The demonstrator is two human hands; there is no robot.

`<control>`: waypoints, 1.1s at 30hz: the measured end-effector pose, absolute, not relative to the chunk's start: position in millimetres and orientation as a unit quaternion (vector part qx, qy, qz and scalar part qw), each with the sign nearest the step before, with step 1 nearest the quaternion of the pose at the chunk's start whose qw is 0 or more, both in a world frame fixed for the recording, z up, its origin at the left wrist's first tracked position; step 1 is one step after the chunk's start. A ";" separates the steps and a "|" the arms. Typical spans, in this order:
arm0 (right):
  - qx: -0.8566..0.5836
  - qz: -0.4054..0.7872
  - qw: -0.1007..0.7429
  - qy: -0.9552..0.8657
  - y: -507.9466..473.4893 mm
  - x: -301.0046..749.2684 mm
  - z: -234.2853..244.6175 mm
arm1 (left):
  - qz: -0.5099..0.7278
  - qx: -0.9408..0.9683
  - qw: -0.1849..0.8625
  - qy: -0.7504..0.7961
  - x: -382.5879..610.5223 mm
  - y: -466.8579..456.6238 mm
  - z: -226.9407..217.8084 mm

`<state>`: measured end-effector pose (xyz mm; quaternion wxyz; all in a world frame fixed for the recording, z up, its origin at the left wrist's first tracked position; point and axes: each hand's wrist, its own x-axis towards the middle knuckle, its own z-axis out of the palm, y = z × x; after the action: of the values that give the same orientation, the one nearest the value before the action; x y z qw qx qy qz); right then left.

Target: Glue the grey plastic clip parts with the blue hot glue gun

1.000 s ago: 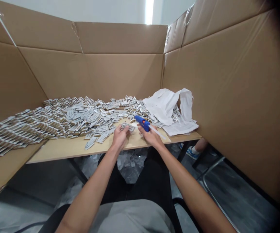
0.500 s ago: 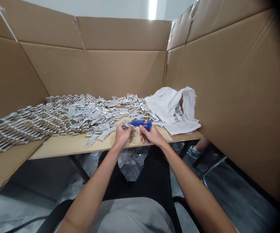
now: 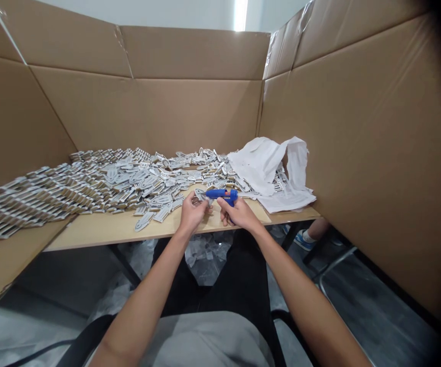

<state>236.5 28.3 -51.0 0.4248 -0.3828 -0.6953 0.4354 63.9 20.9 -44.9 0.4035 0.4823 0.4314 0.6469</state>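
With twelve o'clock straight ahead of the seated person, the left hand [image 3: 192,213] is just short of the centre, its thumb and fingers pinching a small grey piece [image 3: 200,194], flat, with a rounded, looped end. The right hand [image 3: 239,213] is at its three o'clock, fingers curled around the handle of a smooth blue plastic glue gun [image 3: 220,194]; I cannot tell how the index finger sits on the trigger. The gun's tapered nozzle points to nine o'clock, right at the grey piece; whether they touch is too small to tell. Both are held above the near edge of a pale, smooth wooden table [image 3: 109,228].

A loose heap [image 3: 139,178] of similar flat grey pieces with tan edges lies at eleven o'clock. At ten o'clock, stacked rows [image 3: 32,199] of them form a ridged, scaly slope. At one o'clock a crumpled, matt white sheet [image 3: 256,160] with an arched fold drapes over more pieces. Creased brown cardboard walls [image 3: 201,107] stand at ten, twelve and two o'clock, shiny tape at the far right corner. Wrinkled clear plastic [image 3: 205,250] lies under the table.
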 end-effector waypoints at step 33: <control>-0.343 0.439 0.548 -0.624 29.3 240.0 -57.8 | 0.740 0.355 0.401 0.407 53.8 44.4 -64.1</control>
<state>240.0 29.3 -57.8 0.5480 -0.3428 -0.6242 0.4389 53.8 44.4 -64.1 0.4008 0.3547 0.4069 0.7403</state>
